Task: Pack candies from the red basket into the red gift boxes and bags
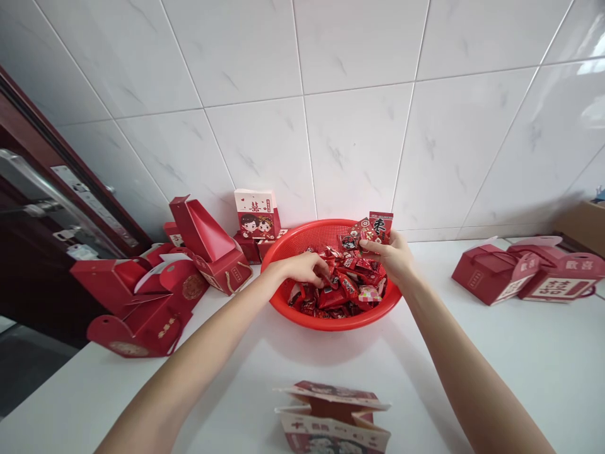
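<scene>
A round red plastic basket (331,325) holds many small red-wrapped packets (347,287). My left hand (309,269) reaches into it, its fingers bent together at the packets; whether it grips one is hidden. Over the basket's right side, my right hand (390,252) is closed on red printed packets (379,227), held upright and fanned out. Nearer to me on the white table stands an open-topped red and white paper box (333,435), its flaps spread and its front cut off by the frame's lower edge.
Open red gift boxes (155,302) crowd the table's left side. Two closed red boxes (496,274) stand at the right. Behind the basket's left side, a white and red card box (258,214) leans near the tiled wall (354,145). A cardboard box (581,227) sits far right.
</scene>
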`<action>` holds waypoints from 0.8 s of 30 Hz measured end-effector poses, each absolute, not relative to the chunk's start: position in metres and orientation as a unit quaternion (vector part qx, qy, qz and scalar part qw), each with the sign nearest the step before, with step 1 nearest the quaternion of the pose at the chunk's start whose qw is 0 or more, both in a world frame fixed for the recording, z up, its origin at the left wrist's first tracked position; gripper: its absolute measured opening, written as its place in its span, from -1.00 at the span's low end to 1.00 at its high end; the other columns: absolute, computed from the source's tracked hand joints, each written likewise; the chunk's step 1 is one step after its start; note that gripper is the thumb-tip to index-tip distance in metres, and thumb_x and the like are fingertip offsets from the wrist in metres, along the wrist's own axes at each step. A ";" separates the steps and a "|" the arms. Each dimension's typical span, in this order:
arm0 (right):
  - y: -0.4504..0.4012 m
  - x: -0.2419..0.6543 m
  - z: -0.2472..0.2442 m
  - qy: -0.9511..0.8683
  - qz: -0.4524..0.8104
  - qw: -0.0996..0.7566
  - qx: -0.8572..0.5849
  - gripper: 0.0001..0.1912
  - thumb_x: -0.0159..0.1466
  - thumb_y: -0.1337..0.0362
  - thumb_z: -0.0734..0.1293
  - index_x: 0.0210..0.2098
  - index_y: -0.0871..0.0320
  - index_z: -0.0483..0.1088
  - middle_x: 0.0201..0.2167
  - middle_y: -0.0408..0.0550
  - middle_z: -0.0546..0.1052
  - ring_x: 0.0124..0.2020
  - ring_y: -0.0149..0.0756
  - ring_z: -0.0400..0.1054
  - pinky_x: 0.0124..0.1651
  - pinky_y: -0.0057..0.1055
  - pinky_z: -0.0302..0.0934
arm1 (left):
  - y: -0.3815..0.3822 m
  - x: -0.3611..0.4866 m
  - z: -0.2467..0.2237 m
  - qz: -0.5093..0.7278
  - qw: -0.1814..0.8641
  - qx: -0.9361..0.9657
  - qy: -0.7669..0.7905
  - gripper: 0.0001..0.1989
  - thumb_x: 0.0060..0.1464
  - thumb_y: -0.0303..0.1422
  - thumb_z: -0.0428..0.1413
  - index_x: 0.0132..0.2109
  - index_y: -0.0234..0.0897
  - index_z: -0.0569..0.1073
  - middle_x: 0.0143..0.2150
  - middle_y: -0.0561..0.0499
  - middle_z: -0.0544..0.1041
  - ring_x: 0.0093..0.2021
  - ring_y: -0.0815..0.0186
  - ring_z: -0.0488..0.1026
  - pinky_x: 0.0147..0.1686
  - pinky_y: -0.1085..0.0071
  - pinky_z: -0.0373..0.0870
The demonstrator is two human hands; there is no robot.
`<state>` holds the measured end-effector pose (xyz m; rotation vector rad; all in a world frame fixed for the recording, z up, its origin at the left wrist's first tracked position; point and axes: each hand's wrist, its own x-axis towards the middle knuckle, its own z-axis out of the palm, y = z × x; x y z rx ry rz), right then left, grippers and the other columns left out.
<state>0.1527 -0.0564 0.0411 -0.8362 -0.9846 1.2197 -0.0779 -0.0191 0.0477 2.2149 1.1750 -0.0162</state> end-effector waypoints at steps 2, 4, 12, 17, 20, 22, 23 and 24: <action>-0.058 0.152 0.042 -0.435 0.532 0.629 -0.365 -0.59 -0.20 0.27 0.62 -0.38 0.11 0.46 -0.39 -0.11 0.64 -0.37 -0.21 0.54 -0.32 -0.28 0.54 | -0.020 -0.077 0.048 0.008 0.240 0.850 0.468 -0.77 0.02 -0.28 0.20 -0.19 -0.26 0.64 -0.33 0.03 0.64 -0.30 0.25 0.52 -0.28 0.44 0.35; -0.059 0.152 0.043 -0.438 0.531 0.628 -0.364 -0.60 -0.19 0.27 0.61 -0.39 0.11 0.46 -0.41 -0.12 0.63 -0.38 -0.22 0.54 -0.35 -0.30 0.54 | -0.020 -0.077 0.048 0.041 0.204 0.847 0.489 -0.73 0.09 -0.21 0.15 -0.21 -0.29 0.63 -0.33 0.00 0.63 -0.31 0.23 0.50 -0.27 0.42 0.33; -0.063 0.150 0.049 -0.427 0.538 0.623 -0.375 -0.61 -0.21 0.29 0.61 -0.40 0.11 0.46 -0.44 -0.14 0.63 -0.41 -0.24 0.54 -0.39 -0.34 0.52 | -0.012 -0.083 0.041 0.192 0.279 0.803 0.491 -0.60 0.05 -0.02 0.15 -0.29 -0.32 0.53 -0.27 -0.06 0.61 -0.23 0.15 0.49 -0.22 0.34 0.35; -0.062 0.151 0.047 -0.429 0.538 0.620 -0.377 -0.58 -0.20 0.27 0.61 -0.37 0.10 0.45 -0.40 -0.14 0.63 -0.35 -0.22 0.54 -0.33 -0.31 0.53 | -0.009 -0.082 0.038 0.255 0.343 0.771 0.473 -0.62 0.01 -0.02 0.18 -0.34 -0.30 0.52 -0.29 -0.06 0.62 -0.23 0.16 0.51 -0.17 0.30 0.40; -0.060 0.152 0.045 -0.432 0.535 0.620 -0.378 -0.57 -0.19 0.27 0.62 -0.36 0.10 0.45 -0.39 -0.12 0.63 -0.33 -0.20 0.54 -0.31 -0.28 0.53 | -0.009 -0.081 0.040 0.288 0.332 0.766 0.470 -0.72 -0.03 -0.18 0.23 -0.23 -0.30 0.57 -0.16 -0.07 0.65 -0.13 0.15 0.54 -0.04 0.28 0.42; -0.059 0.152 0.044 -0.437 0.533 0.619 -0.377 -0.59 -0.18 0.27 0.61 -0.35 0.11 0.46 -0.38 -0.11 0.63 -0.33 -0.19 0.54 -0.31 -0.27 0.53 | -0.011 -0.081 0.043 0.294 0.279 0.774 0.487 -0.79 -0.06 -0.32 0.21 -0.23 -0.28 0.60 -0.15 -0.05 0.66 -0.10 0.17 0.55 -0.01 0.29 0.42; -0.059 0.152 0.043 -0.438 0.531 0.619 -0.378 -0.60 -0.17 0.27 0.60 -0.34 0.11 0.46 -0.37 -0.10 0.63 -0.33 -0.19 0.54 -0.32 -0.27 0.53 | -0.013 -0.080 0.045 0.291 0.250 0.783 0.489 -0.80 -0.07 -0.38 0.19 -0.24 -0.27 0.61 -0.15 -0.03 0.66 -0.10 0.18 0.55 -0.01 0.31 0.42; -0.059 0.153 0.043 -0.440 0.529 0.619 -0.379 -0.60 -0.16 0.27 0.60 -0.34 0.11 0.46 -0.37 -0.10 0.63 -0.33 -0.20 0.54 -0.33 -0.28 0.52 | -0.016 -0.080 0.047 0.281 0.229 0.797 0.483 -0.80 -0.07 -0.42 0.16 -0.25 -0.26 0.62 -0.15 -0.02 0.66 -0.10 0.20 0.55 -0.02 0.34 0.42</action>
